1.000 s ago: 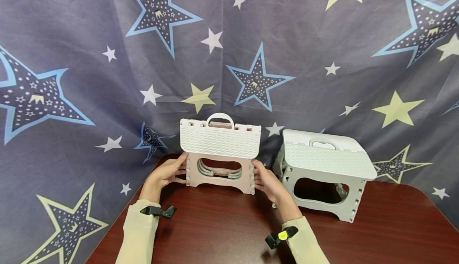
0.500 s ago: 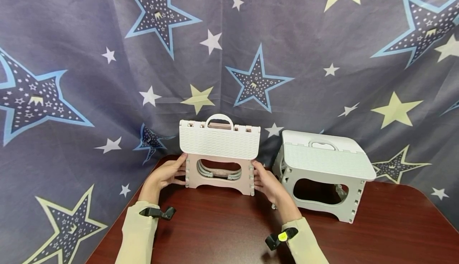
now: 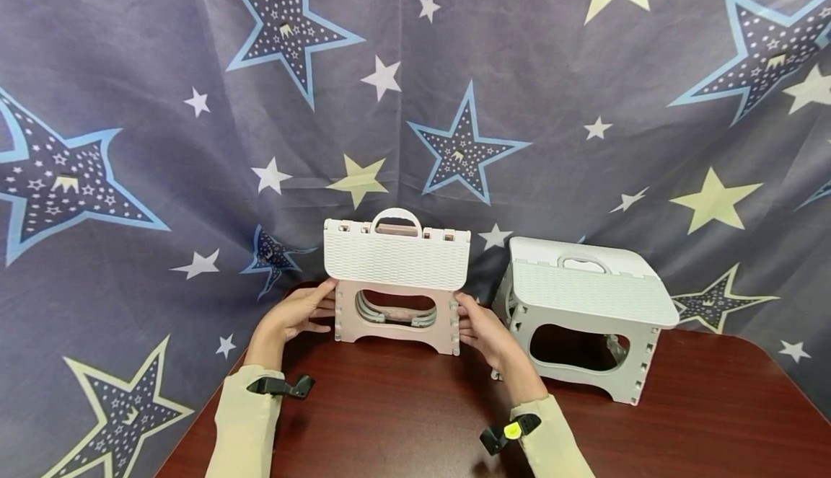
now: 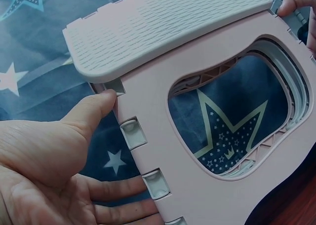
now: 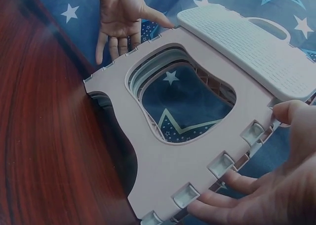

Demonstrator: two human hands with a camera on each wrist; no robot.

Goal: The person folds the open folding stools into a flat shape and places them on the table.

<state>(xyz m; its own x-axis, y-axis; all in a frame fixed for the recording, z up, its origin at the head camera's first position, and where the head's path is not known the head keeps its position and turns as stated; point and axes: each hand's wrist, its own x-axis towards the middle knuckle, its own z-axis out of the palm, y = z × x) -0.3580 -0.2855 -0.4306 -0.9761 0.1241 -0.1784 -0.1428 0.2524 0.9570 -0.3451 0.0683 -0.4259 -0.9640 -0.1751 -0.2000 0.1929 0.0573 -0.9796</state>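
A pink and white folding stool stands upright near the back of the table, its seat folded down in front and its white handle on top. At its left side is my left hand. In the left wrist view that thumb touches the leg's edge just under the seat; the right wrist view shows the fingers stretched out beside the leg. My right hand holds the stool's right side, thumb at the edge below the seat. Its fingertips reach round behind the leg, partly hidden in the right wrist view.
A grey-green folding stool with a white top stands unfolded on the right, close to my right hand. The dark red wooden table extends in front. A grey curtain with stars hangs behind and along the left side.
My left arm has shifted slightly to the left. The pink and white folding stool and my right hand look almost the same; the whole view has drifted a little.
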